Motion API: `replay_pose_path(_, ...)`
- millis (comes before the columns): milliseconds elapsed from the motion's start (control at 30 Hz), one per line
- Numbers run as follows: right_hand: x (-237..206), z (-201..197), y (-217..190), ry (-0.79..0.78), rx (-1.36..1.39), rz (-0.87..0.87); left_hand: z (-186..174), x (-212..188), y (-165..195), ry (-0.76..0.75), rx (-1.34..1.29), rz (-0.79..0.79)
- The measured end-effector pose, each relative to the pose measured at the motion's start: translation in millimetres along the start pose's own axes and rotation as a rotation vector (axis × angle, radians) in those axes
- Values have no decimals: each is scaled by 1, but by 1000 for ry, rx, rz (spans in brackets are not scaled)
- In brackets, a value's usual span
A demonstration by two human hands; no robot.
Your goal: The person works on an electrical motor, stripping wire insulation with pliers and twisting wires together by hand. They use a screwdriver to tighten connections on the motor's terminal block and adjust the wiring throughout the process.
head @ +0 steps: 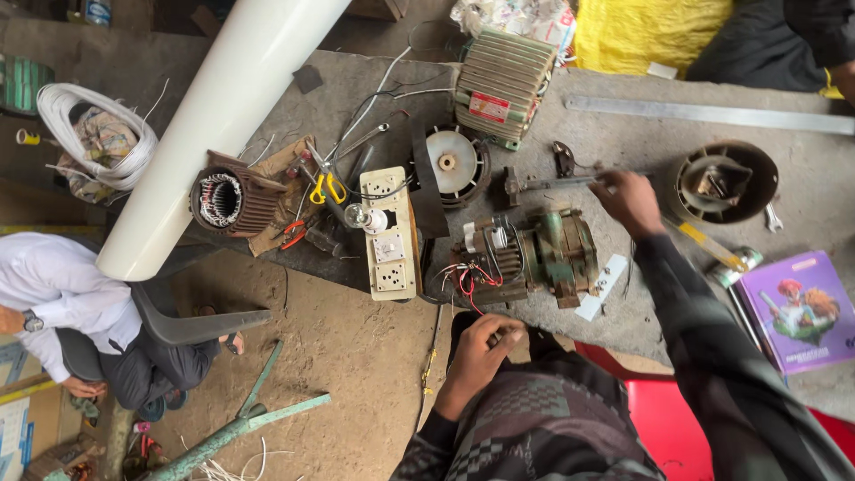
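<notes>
Setting: I look down on a grey slab desk (623,303) over a dirt floor, cluttered with motor parts.
Right hand (629,201): right of centre, its grip is pressed together on the end of a thin metal rod (557,183) that lies flat on the desk.
Left hand (481,347): at the lower centre, off the desk's near edge, curled shut; I cannot tell what it pinches, if anything.
Green motor (543,258): centre of frame, lying on its side between my two hands, with red wires showing at its left end.
Containers: a round dark housing (723,183) at the upper right holds loose metal pieces; a ribbed stator shell (227,201) at the left shows copper windings inside.
Other things: a cream socket board (389,236) just left of the motor, a white fan disc (448,162) above it, and a purple book (800,312) at the right edge.
Edges: the desk's near edge runs just below the motor; a white pipe (232,116) crosses the upper left.
Open room: bare desk shows right of the motor and along the upper right.
Nearby: a person in a white sleeve (53,285) sits at the lower left.
</notes>
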State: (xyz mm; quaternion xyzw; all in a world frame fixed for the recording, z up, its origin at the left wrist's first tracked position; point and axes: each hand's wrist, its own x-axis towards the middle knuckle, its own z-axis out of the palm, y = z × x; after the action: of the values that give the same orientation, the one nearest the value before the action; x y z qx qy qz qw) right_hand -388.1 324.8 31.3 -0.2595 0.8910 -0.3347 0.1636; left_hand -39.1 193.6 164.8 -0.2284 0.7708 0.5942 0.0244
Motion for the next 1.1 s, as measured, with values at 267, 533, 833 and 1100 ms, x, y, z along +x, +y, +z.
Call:
replay_pose_path(267,83,33,-60,20,-343,100,-15,-30,-1,202,20,-109)
replay_pose_path(533,73,19,-65,185,-61,-86,-27,-28,-2,318,-11,-49)
replay_pose_path(833,49,-9,-42,133,154,36,-28,3,-4,221,-37,138)
replay_pose_path(1100,56,11,-89,41,-102,-187,-41,-5,-23,168,-106,121)
